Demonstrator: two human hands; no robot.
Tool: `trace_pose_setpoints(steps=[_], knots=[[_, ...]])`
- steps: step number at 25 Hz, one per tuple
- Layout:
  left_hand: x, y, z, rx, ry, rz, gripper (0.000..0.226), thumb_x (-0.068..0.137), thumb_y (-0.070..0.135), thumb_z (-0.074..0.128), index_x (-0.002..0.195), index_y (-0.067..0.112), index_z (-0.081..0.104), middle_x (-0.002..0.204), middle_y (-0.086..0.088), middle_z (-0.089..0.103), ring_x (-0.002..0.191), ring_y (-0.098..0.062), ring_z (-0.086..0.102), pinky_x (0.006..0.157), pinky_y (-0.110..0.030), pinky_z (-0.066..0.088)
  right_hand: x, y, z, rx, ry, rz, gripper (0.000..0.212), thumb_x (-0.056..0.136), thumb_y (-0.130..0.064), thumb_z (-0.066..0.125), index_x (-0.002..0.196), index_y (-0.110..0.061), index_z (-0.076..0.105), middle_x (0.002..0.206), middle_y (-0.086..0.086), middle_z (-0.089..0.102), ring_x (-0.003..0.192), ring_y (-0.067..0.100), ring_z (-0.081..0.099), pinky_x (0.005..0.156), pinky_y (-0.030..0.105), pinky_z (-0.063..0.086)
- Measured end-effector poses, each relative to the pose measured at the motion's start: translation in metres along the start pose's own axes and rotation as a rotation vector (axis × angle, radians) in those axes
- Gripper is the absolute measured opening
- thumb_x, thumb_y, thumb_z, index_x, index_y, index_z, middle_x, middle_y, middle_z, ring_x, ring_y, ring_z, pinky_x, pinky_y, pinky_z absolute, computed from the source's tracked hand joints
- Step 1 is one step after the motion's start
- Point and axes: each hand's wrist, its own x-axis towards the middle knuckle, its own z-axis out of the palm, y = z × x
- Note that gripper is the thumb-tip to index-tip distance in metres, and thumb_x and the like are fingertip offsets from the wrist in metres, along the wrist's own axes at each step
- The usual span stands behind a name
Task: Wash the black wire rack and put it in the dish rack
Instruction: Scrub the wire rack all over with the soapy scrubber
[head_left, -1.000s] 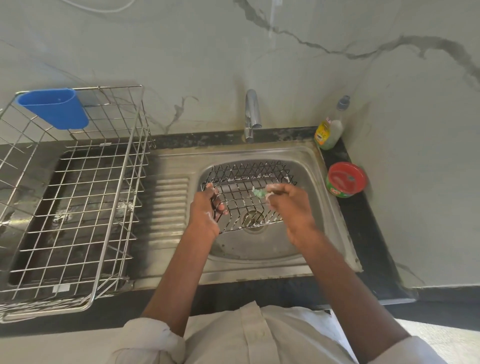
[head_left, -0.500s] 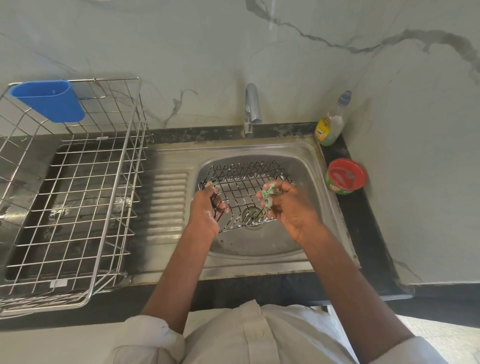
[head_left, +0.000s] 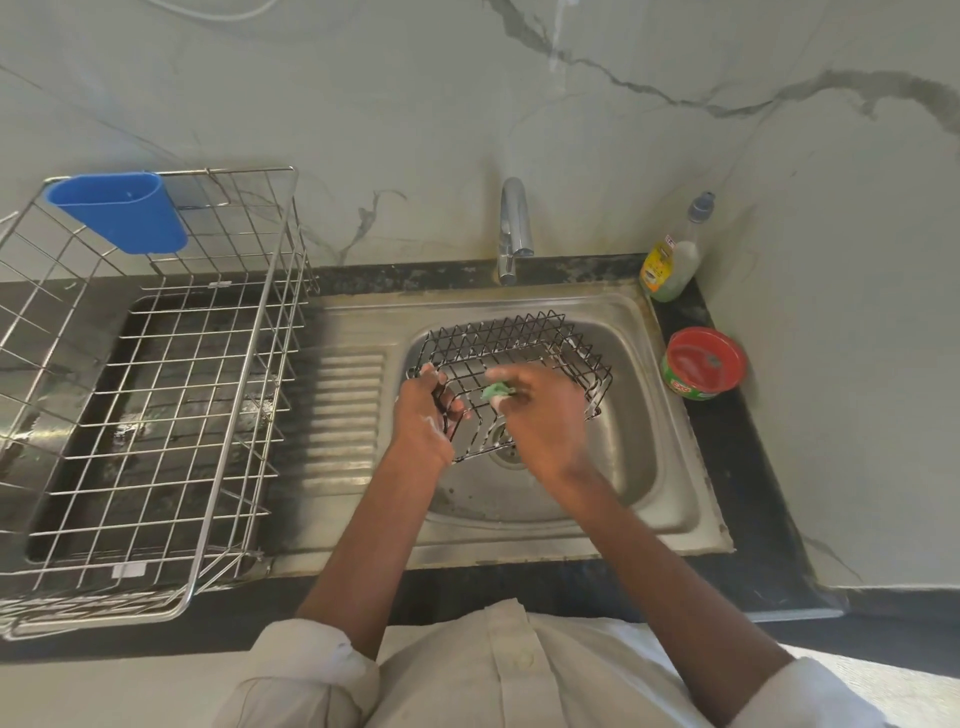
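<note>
Your left hand (head_left: 422, 415) grips the black wire rack (head_left: 511, 364) over the sink (head_left: 644, 467) to steady it while your right hand (head_left: 545, 415) pinches the green scrubber (head_left: 496, 391).

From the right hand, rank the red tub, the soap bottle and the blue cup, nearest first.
From the right hand:
1. Red tub, on the counter just right of the sink.
2. Soap bottle, back right corner.
3. Blue cup, far left, on the dish rack.

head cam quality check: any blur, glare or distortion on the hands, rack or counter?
Head view: right hand and its green scrubber are motion-blurred; left hand, holding the black wire rack, is sharper. Wide-angle lens bows the dish rack. Soft glare on the sink steel; lighting even, shadows faint.
</note>
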Motion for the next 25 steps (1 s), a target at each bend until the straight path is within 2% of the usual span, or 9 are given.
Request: trace_pose_setpoints(steps=[4,7,12,14,16,20,21,23,25], knots=[[-0.001,0.002,0.001,-0.041,-0.008,-0.023,0.041,0.113,0.018,0.041,0.073,0.019,0.049,0.055,0.003,0.039,0.046,-0.014,0.038,0.053,-0.029,0.034,-0.001,0.011,0.013,-0.351,0.03,-0.35,0.051,0.079,0.021,0.07,0.119,-0.01,0.076,0.102,0.008,0.077,0.091,0.025,0.069,0.082,0.037,0.06],[-0.002,0.001,-0.001,-0.05,-0.007,-0.021,0.041,0.111,0.013,0.039,0.071,0.02,0.046,0.06,0.002,0.033,0.051,-0.016,0.033,0.054,-0.03,0.03,-0.004,0.017,0.013,-0.455,-0.043,-0.372,0.046,0.078,0.023,0.07,0.112,-0.007,0.078,0.095,0.006,0.071,0.082,0.027,0.066,0.068,0.04,0.061],[0.004,-0.002,-0.001,-0.035,0.022,-0.025,0.038,0.109,0.012,0.042,0.073,0.019,0.049,0.063,0.001,0.037,0.052,-0.015,0.034,0.053,-0.029,0.03,0.002,0.01,0.018,-0.412,-0.065,-0.364,0.031,0.082,0.019,0.069,0.095,-0.007,0.08,0.084,0.001,0.061,0.068,0.021,0.06,0.051,0.035,0.052],[0.004,-0.002,0.001,-0.056,0.025,-0.032,0.035,0.109,0.012,0.044,0.075,0.019,0.05,0.064,0.001,0.04,0.054,-0.015,0.036,0.053,-0.028,0.031,-0.003,0.0,0.023,-0.464,-0.141,-0.409,0.036,0.078,0.019,0.07,0.097,-0.01,0.081,0.087,0.0,0.062,0.072,0.017,0.059,0.053,0.023,0.043],[0.001,-0.001,0.0,-0.036,0.023,-0.028,0.033,0.109,0.011,0.043,0.078,0.019,0.05,0.058,0.003,0.042,0.047,-0.013,0.038,0.045,-0.025,0.033,0.002,0.003,0.01,-0.478,-0.116,-0.387,0.042,0.077,0.02,0.07,0.099,-0.013,0.082,0.093,0.002,0.068,0.077,0.018,0.062,0.061,0.019,0.041],[-0.007,0.003,-0.002,0.013,0.038,0.018,0.027,0.108,0.008,0.042,0.085,0.017,0.052,0.06,0.002,0.044,0.041,-0.01,0.038,0.038,-0.019,0.031,0.024,0.031,-0.031,-0.531,0.105,-0.067,0.038,0.083,0.015,0.07,0.105,-0.015,0.08,0.106,0.006,0.072,0.086,0.022,0.069,0.066,0.022,0.048],[-0.008,0.003,0.0,0.027,0.041,0.021,0.027,0.108,0.008,0.042,0.084,0.017,0.052,0.06,0.003,0.044,0.041,-0.01,0.038,0.038,-0.019,0.03,0.019,0.026,-0.025,-0.545,0.099,-0.085,0.038,0.082,0.015,0.07,0.106,-0.013,0.08,0.107,0.008,0.071,0.088,0.023,0.068,0.068,0.023,0.049],[-0.009,0.002,0.003,0.056,0.042,0.008,0.029,0.106,0.008,0.042,0.081,0.02,0.05,0.057,0.004,0.042,0.043,-0.01,0.035,0.039,-0.022,0.027,0.001,0.012,0.0,-0.558,-0.022,-0.232,0.038,0.079,0.017,0.07,0.105,-0.01,0.078,0.105,0.01,0.071,0.09,0.025,0.067,0.072,0.025,0.05],[-0.007,0.001,0.002,0.073,0.051,0.003,0.028,0.105,0.01,0.043,0.08,0.021,0.05,0.054,0.006,0.043,0.043,-0.01,0.033,0.039,-0.023,0.024,-0.003,0.013,0.005,-0.575,-0.078,-0.325,0.038,0.079,0.016,0.071,0.105,-0.01,0.077,0.105,0.007,0.069,0.091,0.021,0.065,0.073,0.023,0.05]])
